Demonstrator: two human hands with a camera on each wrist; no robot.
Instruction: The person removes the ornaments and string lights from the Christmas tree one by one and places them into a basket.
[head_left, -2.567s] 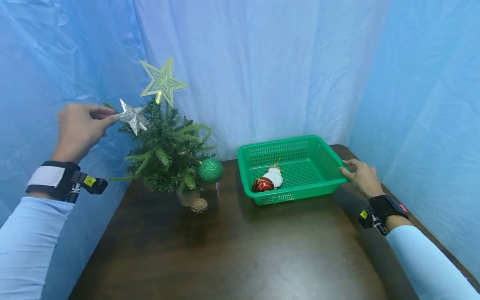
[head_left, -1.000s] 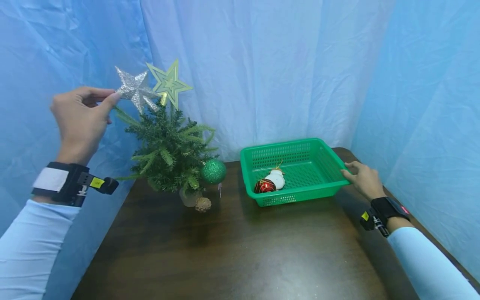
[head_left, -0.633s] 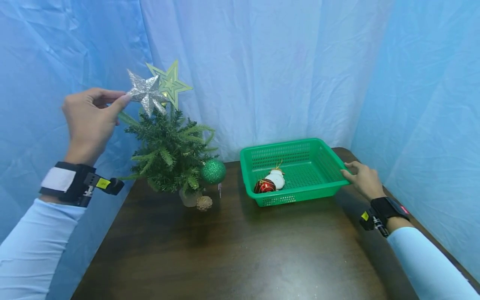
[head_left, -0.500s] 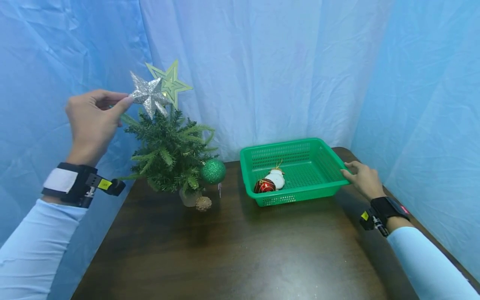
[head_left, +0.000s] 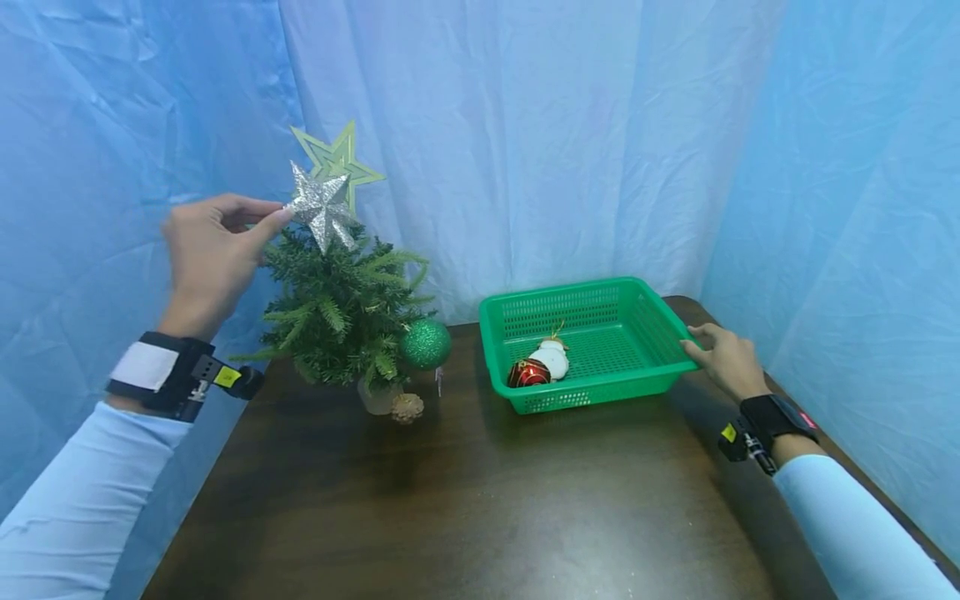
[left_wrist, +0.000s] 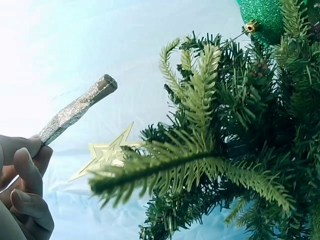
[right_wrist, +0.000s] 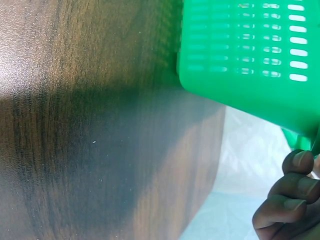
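Between thumb and fingers, my left hand [head_left: 213, 250] pinches a silver glitter star [head_left: 321, 204] by one point, just above the top of a small Christmas tree [head_left: 337, 308]. In the head view the silver star overlaps a pale gold star [head_left: 341, 158] standing at the treetop. Seen edge-on in the left wrist view, the silver star [left_wrist: 75, 112] has a short hollow tube end, apart from the branches. My right hand [head_left: 727, 358] grips the right rim of a green plastic basket [head_left: 592, 396]. Inside the basket lie a red bauble [head_left: 528, 372] and a white snowman ornament [head_left: 552, 358].
A green glitter bauble [head_left: 426, 343] hangs on the tree's right side. By the tree's pot [head_left: 377, 397] sits a pine cone [head_left: 407, 408]. Everything stands on a dark wooden table [head_left: 465, 500], with blue cloth [head_left: 525, 142] hanging behind and at both sides.
My left hand first raised the silver star from the tree's left side, then brought it right and slightly down, in front of the gold star. The right hand stays on the basket rim.
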